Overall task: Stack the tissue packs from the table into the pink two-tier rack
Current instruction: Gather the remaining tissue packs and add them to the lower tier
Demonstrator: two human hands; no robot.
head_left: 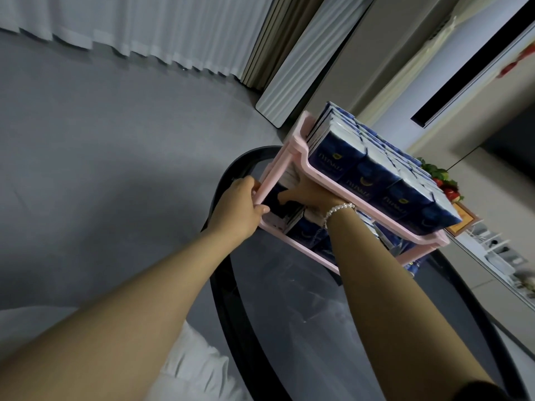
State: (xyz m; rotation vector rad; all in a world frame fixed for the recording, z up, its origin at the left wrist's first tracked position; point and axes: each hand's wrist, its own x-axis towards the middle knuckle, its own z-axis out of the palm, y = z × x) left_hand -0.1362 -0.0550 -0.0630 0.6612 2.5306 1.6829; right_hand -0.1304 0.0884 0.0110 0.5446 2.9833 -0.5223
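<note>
My left hand (241,204) grips a smooth corner post of the pink plastic rack (292,146) on the round black glass table (231,314). My right hand (308,195) reaches into the bottom shelf; its fingers are hidden, so I cannot tell their hold. Shiny blue tissue packs (385,180) fill the top shelf. Their writing is too blurry to read.

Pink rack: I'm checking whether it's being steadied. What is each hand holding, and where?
The left hand grips the pink rack by its near-left corner post. The right hand reaches into the lower tier; its hold cannot be told.
</note>
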